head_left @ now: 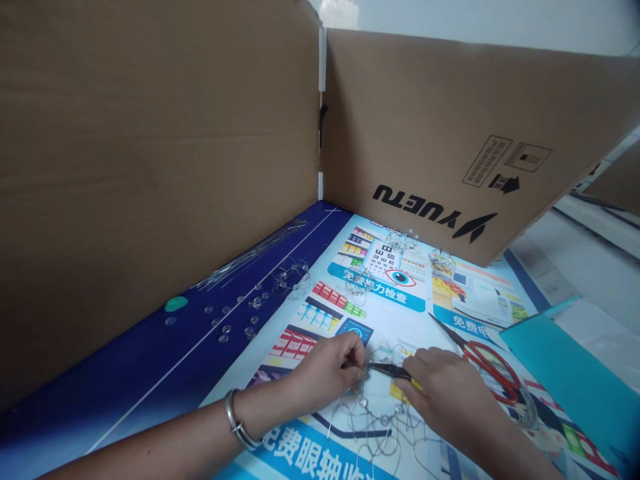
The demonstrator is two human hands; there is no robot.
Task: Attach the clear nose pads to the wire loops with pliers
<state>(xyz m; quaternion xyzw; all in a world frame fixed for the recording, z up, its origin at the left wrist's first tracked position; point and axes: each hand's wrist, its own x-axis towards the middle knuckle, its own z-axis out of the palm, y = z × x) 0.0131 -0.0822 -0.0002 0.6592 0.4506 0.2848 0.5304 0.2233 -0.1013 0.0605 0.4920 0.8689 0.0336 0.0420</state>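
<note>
My right hand [435,383] is closed round pliers [390,371] with dark jaws and a yellow handle. The jaws point left and reach my left hand [337,370], whose fingers pinch thin wire. Below and between the hands spreads a tangle of looped silvery wire [373,427] with clear beads [384,419] strung on it. Exactly where the jaws meet the wire is too small to make out. A metal bangle [237,420] circles my left wrist.
Red-handled scissors [493,367] lie beyond my right hand, near a turquoise sheet [575,373]. Loose clear beads [226,329], a bundle of straight wires [250,253] and a green blob [176,304] lie left. Beaded wire pieces [357,280] rest farther back. Cardboard walls [425,127] enclose the printed tabletop.
</note>
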